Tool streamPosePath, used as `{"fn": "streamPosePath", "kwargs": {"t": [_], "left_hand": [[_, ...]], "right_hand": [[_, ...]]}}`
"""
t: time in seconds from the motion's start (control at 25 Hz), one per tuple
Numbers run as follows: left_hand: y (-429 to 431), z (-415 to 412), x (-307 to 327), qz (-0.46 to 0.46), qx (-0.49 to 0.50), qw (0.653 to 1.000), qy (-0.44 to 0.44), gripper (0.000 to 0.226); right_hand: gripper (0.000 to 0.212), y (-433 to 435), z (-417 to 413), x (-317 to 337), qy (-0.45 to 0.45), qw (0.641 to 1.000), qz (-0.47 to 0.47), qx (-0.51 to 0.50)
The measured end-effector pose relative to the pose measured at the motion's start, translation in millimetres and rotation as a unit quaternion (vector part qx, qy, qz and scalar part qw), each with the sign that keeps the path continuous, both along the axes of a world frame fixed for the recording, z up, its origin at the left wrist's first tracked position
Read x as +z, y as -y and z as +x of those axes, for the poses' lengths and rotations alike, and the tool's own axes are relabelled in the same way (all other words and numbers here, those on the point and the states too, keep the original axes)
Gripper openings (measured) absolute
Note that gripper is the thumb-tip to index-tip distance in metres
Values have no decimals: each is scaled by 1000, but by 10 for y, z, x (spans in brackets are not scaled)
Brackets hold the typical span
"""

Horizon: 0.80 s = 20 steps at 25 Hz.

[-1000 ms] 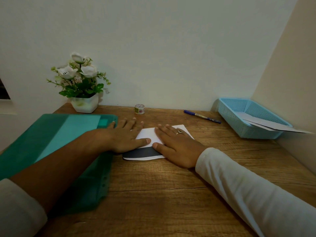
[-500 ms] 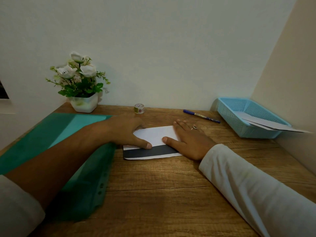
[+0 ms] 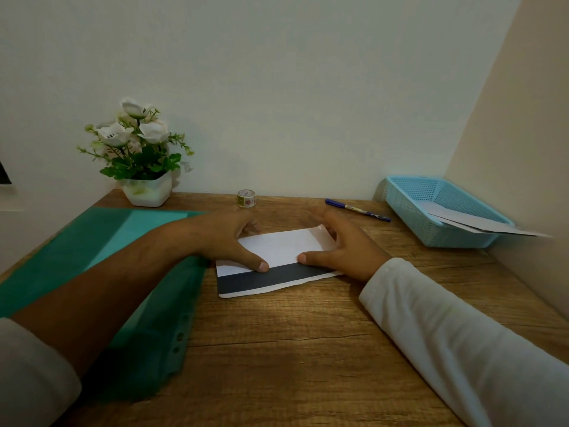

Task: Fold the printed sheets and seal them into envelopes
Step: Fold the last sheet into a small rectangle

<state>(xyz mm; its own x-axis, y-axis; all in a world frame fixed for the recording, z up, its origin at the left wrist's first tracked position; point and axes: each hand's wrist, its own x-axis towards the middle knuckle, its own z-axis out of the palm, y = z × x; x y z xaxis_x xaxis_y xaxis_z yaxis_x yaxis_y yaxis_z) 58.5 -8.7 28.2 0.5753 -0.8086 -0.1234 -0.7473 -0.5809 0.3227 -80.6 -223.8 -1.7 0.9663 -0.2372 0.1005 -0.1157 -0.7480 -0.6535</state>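
A folded printed sheet [image 3: 277,248], white with a dark band along its near side, lies on the wooden desk [image 3: 308,334] at the middle. My left hand [image 3: 221,238] holds its left end, thumb on top near the band and fingers curled behind the far edge. At the right end my right hand [image 3: 348,251] does the same, thumb on the paper and fingers round the far right corner, which is lifted slightly. White envelopes [image 3: 480,224] stick out of a blue basket [image 3: 409,211] at the right.
A green plastic folder [image 3: 101,241] lies under my left forearm. A small tape roll [image 3: 246,198] and a blue pen [image 3: 357,209] sit near the back wall. A potted white flower [image 3: 144,167] stands at the back left. Walls close off the back and right.
My hands went from pressing flat at the sheet's middle to its two ends. The fingers now curl round the far edge, and the far right corner has lifted.
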Motion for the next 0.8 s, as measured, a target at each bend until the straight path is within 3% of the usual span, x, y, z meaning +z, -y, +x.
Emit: {"fn": "streamPosePath", "kwargs": {"t": [0.12,0.2,0.36,0.48,0.64,0.8], "left_hand": [[-7,3,-9,1,-2,1000,3,78],[-13,12,-24,0,-4,1000,13,70],[-41,-24,-5,-5,-7,1000,21,95],[-58,-51,24,-58,7,998,39,88],[-74,-76,71,-181,28,965,190,44],[-58,-130,14,-165,-10,938,304,28]], "right_hand": [[89,31,28,-13,92,978,185,-35],[87,90,70,-35,117,959,251,-63],[78,198,132,-98,119,953,270,-72],[55,188,99,-88,146,946,280,-75],[28,202,56,-35,207,951,211,-89],[30,280,41,-62,239,967,34,-82]]}}
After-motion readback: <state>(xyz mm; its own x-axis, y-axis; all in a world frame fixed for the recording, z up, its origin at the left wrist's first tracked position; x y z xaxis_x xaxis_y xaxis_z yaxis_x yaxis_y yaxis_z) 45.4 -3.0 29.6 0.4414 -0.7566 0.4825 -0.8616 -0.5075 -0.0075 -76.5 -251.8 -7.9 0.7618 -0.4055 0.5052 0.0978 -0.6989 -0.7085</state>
